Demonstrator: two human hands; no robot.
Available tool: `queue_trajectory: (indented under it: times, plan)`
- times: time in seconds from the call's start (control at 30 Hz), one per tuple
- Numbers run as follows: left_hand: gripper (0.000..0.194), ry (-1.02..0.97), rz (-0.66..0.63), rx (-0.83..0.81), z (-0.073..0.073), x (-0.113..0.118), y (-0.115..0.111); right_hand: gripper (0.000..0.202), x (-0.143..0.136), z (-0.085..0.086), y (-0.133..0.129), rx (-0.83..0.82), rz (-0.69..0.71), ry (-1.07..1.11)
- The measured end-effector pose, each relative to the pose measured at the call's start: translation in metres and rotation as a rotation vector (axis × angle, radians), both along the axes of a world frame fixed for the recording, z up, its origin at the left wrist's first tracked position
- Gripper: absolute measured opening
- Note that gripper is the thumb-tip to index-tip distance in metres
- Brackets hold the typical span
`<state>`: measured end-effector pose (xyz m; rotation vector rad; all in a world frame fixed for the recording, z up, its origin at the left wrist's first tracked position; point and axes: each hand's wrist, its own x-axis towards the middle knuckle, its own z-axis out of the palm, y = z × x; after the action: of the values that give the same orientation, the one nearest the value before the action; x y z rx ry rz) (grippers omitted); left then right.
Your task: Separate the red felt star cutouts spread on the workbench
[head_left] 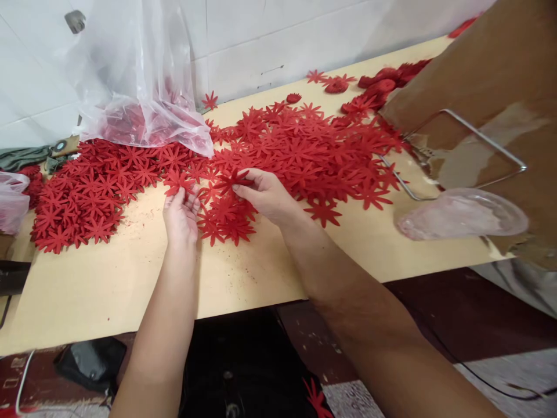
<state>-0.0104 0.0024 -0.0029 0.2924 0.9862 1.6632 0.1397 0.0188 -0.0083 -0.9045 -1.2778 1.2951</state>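
Observation:
My left hand [181, 213] pinches a red flower-shaped cutout [176, 180] with pointed petals, between thumb and fingers. To its right, my right hand [265, 194] grips another red flower cutout [230, 182] by its edge, and the two hands are apart. Beneath and between them lies a small cluster of red cutouts [227, 219] on the pale tabletop [152, 278]. Behind my right hand spreads a large loose heap of the same cutouts [300, 151]. A second dense heap [82, 197] covers the table's left side.
A clear plastic bag [143, 69] with red pieces stands against the tiled wall. On the right are a cardboard sheet [491, 104], a bent metal wire frame [483, 136] and a clear plastic container [463, 215]. Stacked red pieces [378, 90] lie at the back right.

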Motion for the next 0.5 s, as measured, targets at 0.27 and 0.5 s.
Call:
queue_trajectory:
  times: [0.27, 0.5]
  plan:
    - [0.024, 0.023, -0.272, 0.062, 0.0, 0.016, -0.008, 0.031, -0.005, -0.001, 0.001, -0.061, -0.033, 0.032]
    - [0.026, 0.08, -0.289, 0.047, -0.002, 0.018, -0.008, 0.03, -0.005, 0.002, -0.002, -0.018, 0.004, 0.027]
